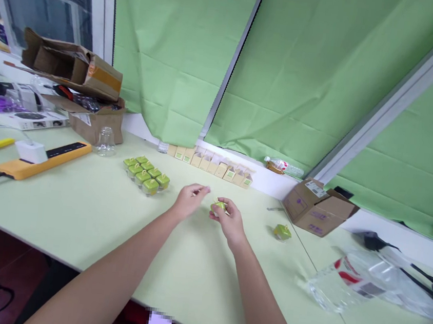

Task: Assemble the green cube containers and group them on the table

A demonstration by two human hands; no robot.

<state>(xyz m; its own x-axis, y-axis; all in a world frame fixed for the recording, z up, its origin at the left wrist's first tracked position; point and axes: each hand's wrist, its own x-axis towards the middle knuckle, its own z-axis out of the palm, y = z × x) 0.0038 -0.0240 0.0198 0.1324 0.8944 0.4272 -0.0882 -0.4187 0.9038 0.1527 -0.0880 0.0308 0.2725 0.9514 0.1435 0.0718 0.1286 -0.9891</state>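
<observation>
My right hand [229, 221] is closed around a small green-lidded clear box [218, 206] with a loop on top, held above the table. Just left of it, my left hand [189, 200] has its thumb and fingertips pinched together; whatever may be between them is too small to name. A cluster of several similar green-lidded boxes [146, 174] stands on the table to the left. One more green-lidded box [282, 233] sits alone to the right of my right hand.
Small beige cartons [212, 164] line the back wall. At left are an orange power strip [46, 160], a clear plastic jar [106, 142] and stacked cardboard boxes [96, 123]. On the right are an open cardboard box [314, 208] and a large plastic bottle [351, 279].
</observation>
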